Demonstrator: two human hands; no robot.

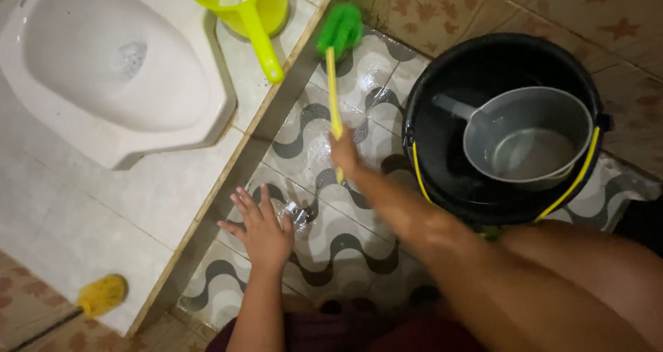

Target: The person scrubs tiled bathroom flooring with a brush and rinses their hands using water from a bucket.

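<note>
My right hand (344, 153) is shut on the yellow handle of a brush (333, 82). Its green bristle head (340, 27) rests on the wet wavy-patterned floor tiles (331, 207), in the corner by the raised step. My left hand (262, 227) lies open, palm down and fingers spread, flat on the floor. It is next to a small metal floor drain (297, 214). Both forearms reach in from the bottom of the view.
A white squat toilet pan (110, 62) sits in the raised tiled platform on the left. A yellow-green scoop (248, 6) stands on the platform's edge. On the right, a black bucket (504, 117) holds a grey dipper (528, 134). A yellow object (101, 294) lies at lower left.
</note>
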